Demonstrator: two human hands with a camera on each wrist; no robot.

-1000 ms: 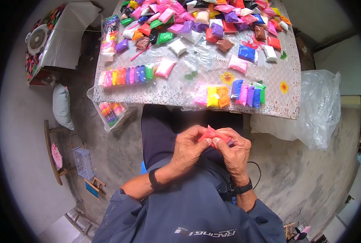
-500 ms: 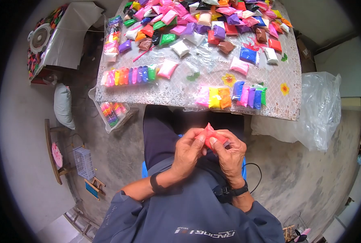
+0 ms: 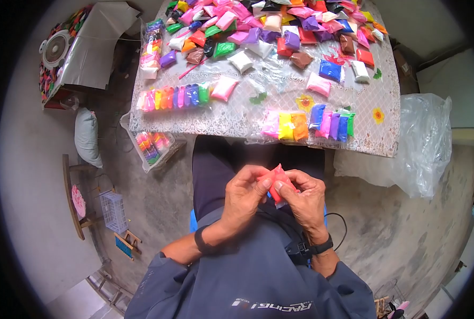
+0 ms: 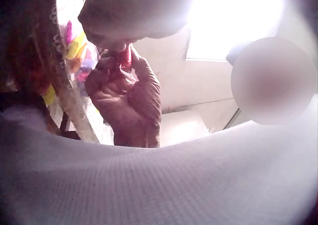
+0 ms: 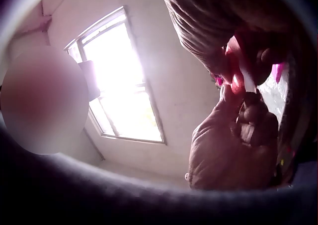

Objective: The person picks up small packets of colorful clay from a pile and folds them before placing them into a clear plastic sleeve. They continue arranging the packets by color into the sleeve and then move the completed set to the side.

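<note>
Over my lap, both hands pinch a small red-pink packet [image 3: 276, 179]. My left hand [image 3: 246, 191] grips it from the left with thumb and fingertips, and my right hand [image 3: 301, 194] holds it from the right. The packet shows as a red sliver [image 4: 125, 56] in the left wrist view and as a pink-red strip [image 5: 236, 71] between the fingers in the right wrist view. Most of the packet is hidden by my fingers.
A table [image 3: 370, 135] with a lace-patterned cloth stands ahead, covered with many coloured packets. Two bagged rows of packets [image 3: 176, 97] [image 3: 309, 125] lie near its front edge. A large clear plastic bag [image 3: 420, 143] sits on the floor at right, and a basket [image 3: 152, 146] of packets at left.
The hands have stayed together over the lap, working the red packet slightly between the fingers. The view has shifted a little; nothing was let go.
</note>
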